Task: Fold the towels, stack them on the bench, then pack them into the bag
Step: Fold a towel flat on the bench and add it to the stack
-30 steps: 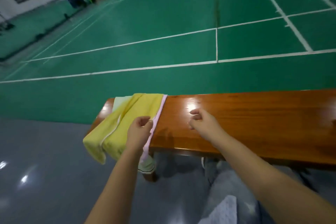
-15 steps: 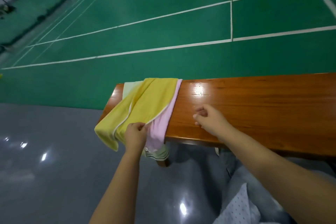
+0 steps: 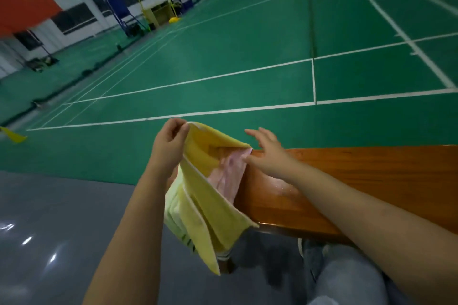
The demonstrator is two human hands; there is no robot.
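Observation:
A yellow towel [image 3: 210,195] hangs lifted over the left end of the wooden bench [image 3: 359,181]. My left hand [image 3: 169,145] pinches its top corner and holds it up in the air. Under it lies a pink towel [image 3: 229,171], and a pale green one [image 3: 177,213] hangs below at the bench end. My right hand [image 3: 266,150] is spread with straight fingers, its thumb side touching the yellow and pink cloth at the bench's far edge. No bag is in view.
The bench runs off to the right, glossy and bare past the towels. Beyond it lies a green court floor with white lines. Grey floor is at the left. My knee [image 3: 347,277] in light trousers sits below the bench front.
My left hand has raised the yellow towel's corner from the bench front up into the air. My right hand left the bench top and reached over to the towels.

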